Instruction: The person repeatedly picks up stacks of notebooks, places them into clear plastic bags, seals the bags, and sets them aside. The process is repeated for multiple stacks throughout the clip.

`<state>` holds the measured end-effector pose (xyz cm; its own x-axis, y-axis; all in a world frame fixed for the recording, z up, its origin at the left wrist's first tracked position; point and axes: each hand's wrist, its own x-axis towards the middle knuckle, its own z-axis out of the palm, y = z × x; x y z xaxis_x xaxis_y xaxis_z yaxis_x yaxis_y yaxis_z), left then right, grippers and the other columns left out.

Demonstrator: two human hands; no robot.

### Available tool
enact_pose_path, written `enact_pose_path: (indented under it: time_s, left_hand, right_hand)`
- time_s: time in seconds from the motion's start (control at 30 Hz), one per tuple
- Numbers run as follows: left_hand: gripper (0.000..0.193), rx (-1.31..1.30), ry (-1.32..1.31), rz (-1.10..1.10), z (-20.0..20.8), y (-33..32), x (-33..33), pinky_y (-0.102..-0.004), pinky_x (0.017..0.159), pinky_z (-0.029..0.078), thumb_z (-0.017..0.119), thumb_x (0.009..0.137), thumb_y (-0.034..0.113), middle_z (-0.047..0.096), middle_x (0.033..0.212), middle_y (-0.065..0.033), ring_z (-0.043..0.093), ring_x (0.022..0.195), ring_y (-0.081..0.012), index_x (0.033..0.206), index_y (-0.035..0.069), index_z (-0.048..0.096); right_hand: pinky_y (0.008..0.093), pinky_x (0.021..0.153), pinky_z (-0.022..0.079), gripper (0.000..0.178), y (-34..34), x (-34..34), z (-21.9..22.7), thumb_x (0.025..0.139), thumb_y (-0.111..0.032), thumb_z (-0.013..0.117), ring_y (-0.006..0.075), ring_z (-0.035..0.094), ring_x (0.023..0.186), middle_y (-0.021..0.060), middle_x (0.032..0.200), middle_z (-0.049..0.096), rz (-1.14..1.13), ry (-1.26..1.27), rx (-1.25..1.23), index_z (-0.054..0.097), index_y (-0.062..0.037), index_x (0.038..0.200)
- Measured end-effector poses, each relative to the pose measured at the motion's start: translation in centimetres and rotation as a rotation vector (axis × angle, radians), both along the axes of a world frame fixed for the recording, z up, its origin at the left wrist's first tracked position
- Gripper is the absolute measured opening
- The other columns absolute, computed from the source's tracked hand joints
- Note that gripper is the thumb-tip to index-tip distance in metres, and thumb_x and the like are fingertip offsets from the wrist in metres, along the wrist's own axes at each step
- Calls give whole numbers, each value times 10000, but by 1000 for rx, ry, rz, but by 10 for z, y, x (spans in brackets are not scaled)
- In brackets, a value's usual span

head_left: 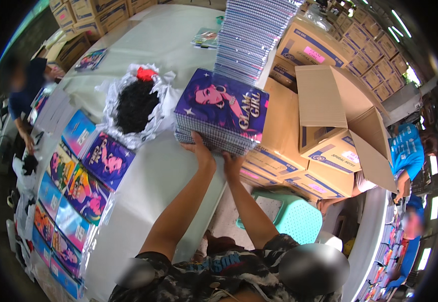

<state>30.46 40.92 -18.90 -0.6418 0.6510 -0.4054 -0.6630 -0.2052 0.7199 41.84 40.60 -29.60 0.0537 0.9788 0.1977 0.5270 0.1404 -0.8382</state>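
A stack of spiral notebooks with purple covers showing a drawn pink-toned figure stands near the table's right edge. My left hand grips its near side, fingers against the wire spirals. Lower down by the near right corner, my right hand holds the same stack, its fingertips partly hidden beneath. Right behind rises a much taller pile of spiral notebooks, spirals turned toward me. To the left of the held stack, crumpled white plastic surrounds a black bundle with a red piece on top.
Notebooks in several designs lie in rows along the left of the white table. An opened carton stands on closed cartons at right, above a green stool. One person is at far left, another at right.
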Motion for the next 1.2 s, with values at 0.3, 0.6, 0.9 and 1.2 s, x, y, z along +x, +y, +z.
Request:
enact_pose_path:
  time_s: [0.3,0.6,0.9,1.2]
  left_hand:
    - [1076,-310,240,305,3,193,18,-432,1068,227,582,744,627,107,1429,-260,198,1313,-377,1410,7,9]
    - [943,-280,96,-356,10,134,-28,-487,1070,173,438,796,662,173,1464,-167,223,1328,-335,1435,88,49]
    - [535,-171,590,-299,-2,-258,-104,-322,948,374,557,889,213,403,1325,-122,424,1165,-210,1339,21,337]
    - [558,-1483,1320,177,-15,-582,-153,-446,975,331,635,810,277,438,1277,-200,403,1185,-363,1263,26,427]
  right_hand:
    - [419,1092,151,918,-1,-42,64,794,-326,612,378,128,1351,270,1449,113,-166,-196,-105,36,70,1390]
    - [458,1077,185,958,-1,-45,71,765,-456,626,359,112,1358,204,1471,92,-155,-254,-163,66,-40,1422]
    - [462,1086,138,882,5,-33,66,785,-474,590,375,104,1355,195,1470,126,-193,-403,-239,113,-112,1432]
    - [539,1063,93,666,-233,-104,89,862,-505,460,353,187,1341,132,1427,301,1096,-783,215,336,-84,1363]
